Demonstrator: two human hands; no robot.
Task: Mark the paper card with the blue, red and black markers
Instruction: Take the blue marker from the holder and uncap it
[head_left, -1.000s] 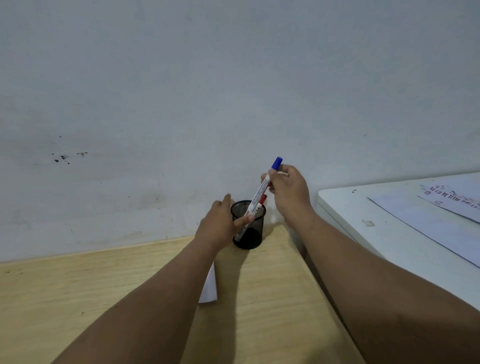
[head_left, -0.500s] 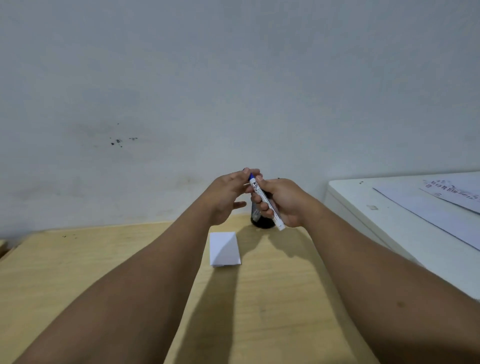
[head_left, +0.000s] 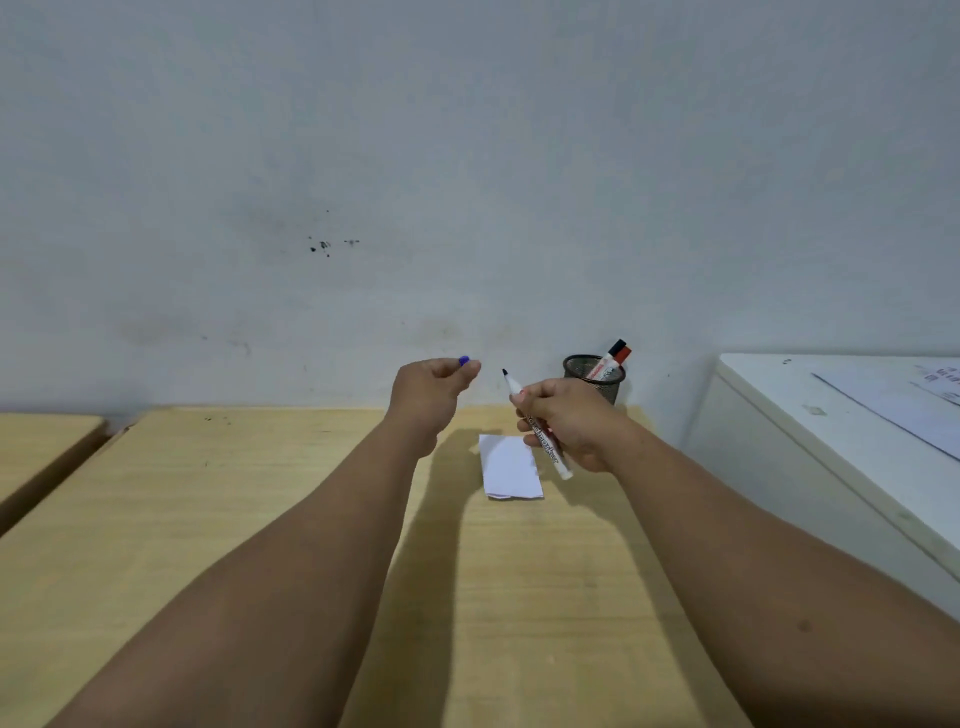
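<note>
My right hand (head_left: 569, 423) grips a white marker (head_left: 540, 439) with its cap off, the dark tip pointing up and to the left. My left hand (head_left: 431, 392) is closed on the blue cap (head_left: 464, 359), which peeks out above the fingers. Between and below both hands a small white paper card (head_left: 509, 467) lies flat on the wooden table (head_left: 208, 519). Behind my right hand stands a black mesh pen cup (head_left: 597, 376) holding a red-capped and a black-capped marker (head_left: 615, 354).
A grey wall rises right behind the table. To the right stands a white cabinet (head_left: 810, 441) with printed sheets (head_left: 909, 410) on top. A second wooden surface (head_left: 36, 441) adjoins at far left across a gap.
The hands have pulled apart: the blue cap came off in my left hand, and the marker's tip is bare. The view has shifted, so the pen cup shows behind my right hand.
</note>
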